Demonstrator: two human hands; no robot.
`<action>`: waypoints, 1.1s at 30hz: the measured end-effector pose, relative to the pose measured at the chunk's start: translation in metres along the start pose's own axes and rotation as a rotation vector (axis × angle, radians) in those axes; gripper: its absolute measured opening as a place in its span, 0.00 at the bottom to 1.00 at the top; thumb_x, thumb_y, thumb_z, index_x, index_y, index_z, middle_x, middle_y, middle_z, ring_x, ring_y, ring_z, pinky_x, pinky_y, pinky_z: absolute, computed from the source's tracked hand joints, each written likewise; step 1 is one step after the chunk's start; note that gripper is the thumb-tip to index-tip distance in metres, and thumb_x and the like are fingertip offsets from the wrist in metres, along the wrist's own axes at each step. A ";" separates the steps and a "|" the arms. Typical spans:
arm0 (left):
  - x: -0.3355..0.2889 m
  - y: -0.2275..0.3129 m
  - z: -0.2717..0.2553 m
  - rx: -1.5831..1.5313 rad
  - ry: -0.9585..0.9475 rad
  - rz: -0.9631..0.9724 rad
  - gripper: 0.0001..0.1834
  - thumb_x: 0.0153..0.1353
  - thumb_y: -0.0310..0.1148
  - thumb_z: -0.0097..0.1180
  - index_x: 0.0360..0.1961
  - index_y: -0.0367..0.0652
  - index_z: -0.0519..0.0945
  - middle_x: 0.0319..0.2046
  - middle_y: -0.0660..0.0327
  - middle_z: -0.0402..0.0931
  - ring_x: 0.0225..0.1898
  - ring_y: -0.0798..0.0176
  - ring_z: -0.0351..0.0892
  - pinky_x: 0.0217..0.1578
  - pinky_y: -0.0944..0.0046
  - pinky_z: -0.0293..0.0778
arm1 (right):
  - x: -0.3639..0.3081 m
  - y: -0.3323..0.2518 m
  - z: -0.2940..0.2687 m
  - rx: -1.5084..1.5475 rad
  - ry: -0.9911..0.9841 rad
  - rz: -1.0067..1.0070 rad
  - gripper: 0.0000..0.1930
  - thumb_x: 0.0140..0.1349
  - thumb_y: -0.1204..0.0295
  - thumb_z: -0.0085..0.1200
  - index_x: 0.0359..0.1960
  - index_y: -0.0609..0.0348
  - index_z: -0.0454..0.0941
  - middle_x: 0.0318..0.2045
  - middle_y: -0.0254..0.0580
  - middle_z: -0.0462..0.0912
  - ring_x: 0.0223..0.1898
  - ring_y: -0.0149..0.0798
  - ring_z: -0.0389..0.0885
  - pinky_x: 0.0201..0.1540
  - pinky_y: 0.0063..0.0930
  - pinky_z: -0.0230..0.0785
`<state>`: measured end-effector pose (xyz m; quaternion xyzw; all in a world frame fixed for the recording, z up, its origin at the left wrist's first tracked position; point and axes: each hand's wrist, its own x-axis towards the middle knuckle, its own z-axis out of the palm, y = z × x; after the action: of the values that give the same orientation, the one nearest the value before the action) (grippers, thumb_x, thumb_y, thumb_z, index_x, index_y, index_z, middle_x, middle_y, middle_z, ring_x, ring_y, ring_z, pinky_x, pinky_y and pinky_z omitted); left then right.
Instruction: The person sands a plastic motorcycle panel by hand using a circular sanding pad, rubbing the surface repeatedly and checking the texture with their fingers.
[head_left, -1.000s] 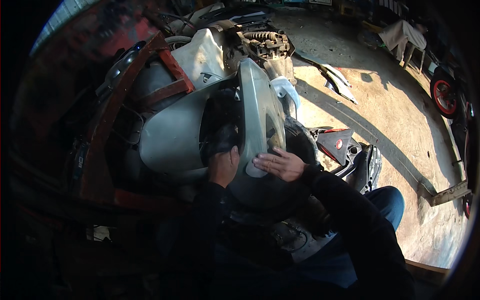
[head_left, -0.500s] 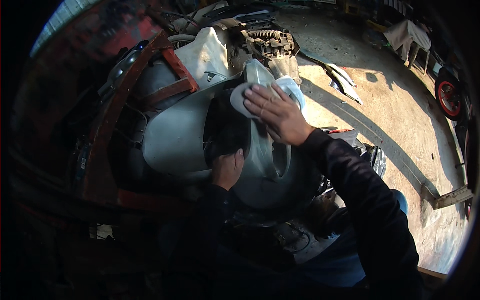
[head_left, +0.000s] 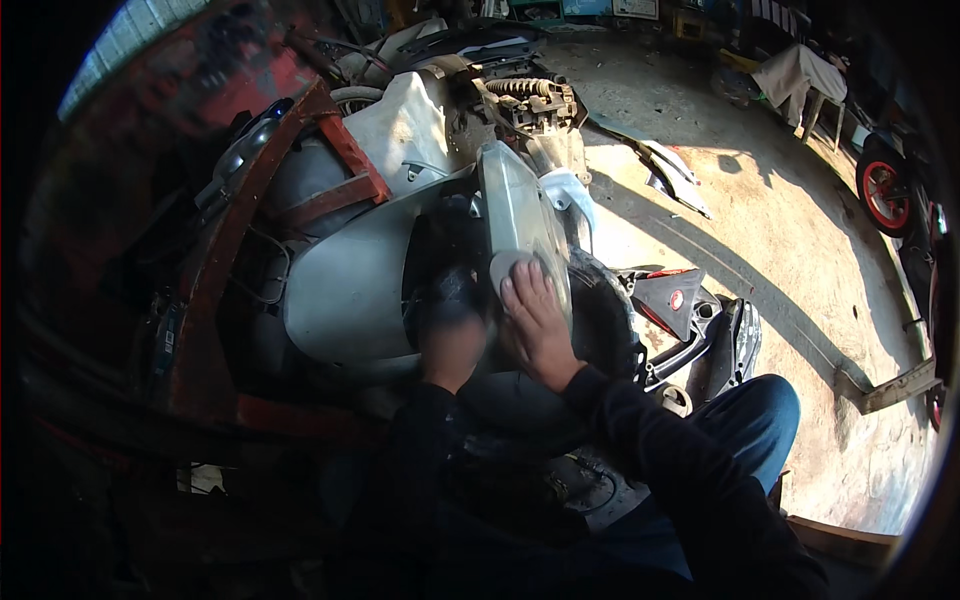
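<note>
Right hand [head_left: 540, 315]: lower than half a second ago, come down from near the top of the grey panel [head_left: 512, 205] to about its middle, bringing the pale disc [head_left: 505, 268] along; we see it holding the disc under outstretched fingers, not clenched.
Pale disc: thin, round, matte, lying flat between our fingers and the panel's face; the spread hold probably shares pressure across it.
Grey panel: long, tapering bodywork, smooth and dull-sheened with a crisp ridge, standing steeply just in front of us, narrow end pointing away; perhaps set this way so its face meets our right palm.
Left hand [head_left: 455, 352]: blurred by the panel's near left edge, fingers indistinct; we cannot tell whether it grips anything, though the position would suit steadying.
Larger shell [head_left: 340, 290]: broad, rounded and silver-grey, left of the panel, a dark hollow between the two.
Red frame [head_left: 215, 240]: straight metal bars with worn paint, reaching over the shell's far side.
Knee [head_left: 755, 415]: bent blue denim at our right, suggesting we sit low and close.
Concrete floor [head_left: 790, 300]: rough and sunlit, bearing a black triangular part [head_left: 668, 298] edged in red.
</note>
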<state>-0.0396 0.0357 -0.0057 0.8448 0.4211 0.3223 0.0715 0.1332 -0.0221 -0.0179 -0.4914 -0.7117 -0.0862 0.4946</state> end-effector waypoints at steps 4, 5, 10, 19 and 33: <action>-0.007 -0.001 0.009 -0.090 0.102 0.079 0.22 0.71 0.37 0.46 0.23 0.34 0.79 0.23 0.41 0.76 0.28 0.34 0.78 0.28 0.42 0.70 | 0.077 -0.020 -0.018 0.131 0.203 0.157 0.28 0.68 0.77 0.49 0.70 0.64 0.62 0.73 0.62 0.56 0.75 0.62 0.50 0.74 0.51 0.46; -0.009 -0.003 0.001 -0.077 0.016 0.004 0.22 0.71 0.37 0.46 0.23 0.34 0.78 0.23 0.40 0.76 0.28 0.34 0.78 0.28 0.42 0.69 | 0.085 -0.024 -0.012 0.146 0.207 0.167 0.28 0.68 0.77 0.49 0.70 0.64 0.62 0.73 0.62 0.56 0.75 0.62 0.50 0.74 0.51 0.46; -0.011 -0.005 -0.007 -0.033 -0.004 -0.028 0.21 0.71 0.36 0.45 0.23 0.34 0.78 0.24 0.39 0.76 0.29 0.34 0.78 0.30 0.42 0.69 | -0.020 -0.037 0.014 0.166 0.125 0.292 0.28 0.68 0.78 0.46 0.70 0.66 0.61 0.72 0.65 0.56 0.75 0.62 0.52 0.74 0.55 0.46; -0.007 -0.018 0.001 -0.050 -0.067 -0.020 0.19 0.70 0.37 0.47 0.26 0.38 0.82 0.26 0.41 0.78 0.31 0.34 0.79 0.31 0.41 0.73 | 0.089 -0.027 -0.008 0.204 0.281 0.215 0.27 0.65 0.79 0.49 0.67 0.68 0.64 0.69 0.66 0.62 0.72 0.62 0.58 0.73 0.53 0.49; -0.008 -0.007 -0.002 -0.147 0.002 0.043 0.22 0.71 0.35 0.46 0.21 0.31 0.75 0.21 0.39 0.72 0.27 0.34 0.77 0.27 0.44 0.67 | 0.038 -0.003 -0.018 0.179 0.207 0.328 0.23 0.68 0.75 0.49 0.65 0.66 0.69 0.67 0.62 0.67 0.71 0.57 0.62 0.74 0.44 0.51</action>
<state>-0.0485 0.0338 -0.0105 0.8458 0.3781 0.3546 0.1262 0.1406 -0.0111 0.0226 -0.5433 -0.5724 0.0093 0.6141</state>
